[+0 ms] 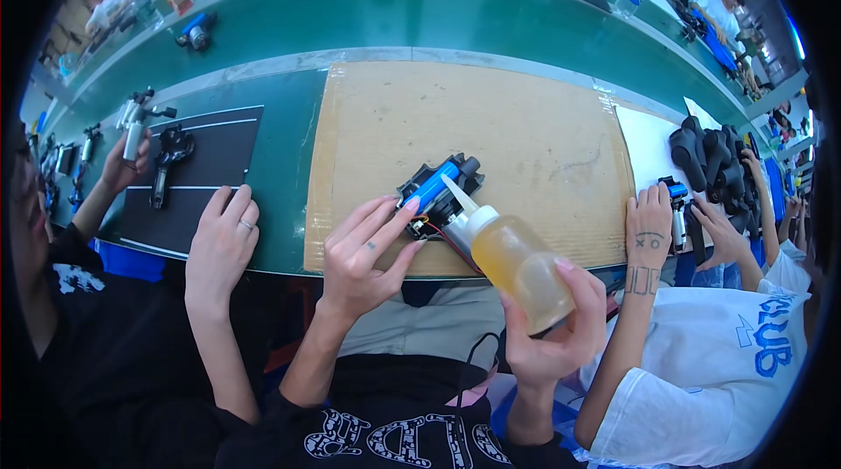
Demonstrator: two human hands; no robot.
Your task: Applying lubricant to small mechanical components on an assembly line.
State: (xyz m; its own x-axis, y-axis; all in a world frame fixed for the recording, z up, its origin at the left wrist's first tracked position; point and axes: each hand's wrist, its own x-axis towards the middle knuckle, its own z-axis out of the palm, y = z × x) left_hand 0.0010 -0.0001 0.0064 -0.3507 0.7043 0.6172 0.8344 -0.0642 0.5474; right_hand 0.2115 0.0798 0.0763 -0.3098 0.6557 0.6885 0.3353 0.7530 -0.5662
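Observation:
My left hand [368, 246] is closed on the near-left side of an opened black device housing [467, 173], its fingertips touching a blue cylinder [431, 190] set inside. Thin red and yellow wires [424, 222] come out near those fingertips, and a silver cylindrical part [457, 231] extends toward me, partly hidden. In my right hand [565, 320] is a clear squeeze bottle [519, 263] of yellowish liquid, gripped round its lower end and tilted. Its pale pointed nozzle [459, 194] reaches over the housing beside the blue cylinder; whether it touches cannot be made out.
Under the work lies a cardboard sheet [526, 136] on the green table [289, 132]. At left, a co-worker's hands [223, 232] are by a black mat [215, 149] with a device part. At right, another co-worker's hands [648, 219] are near several black housings [714, 162].

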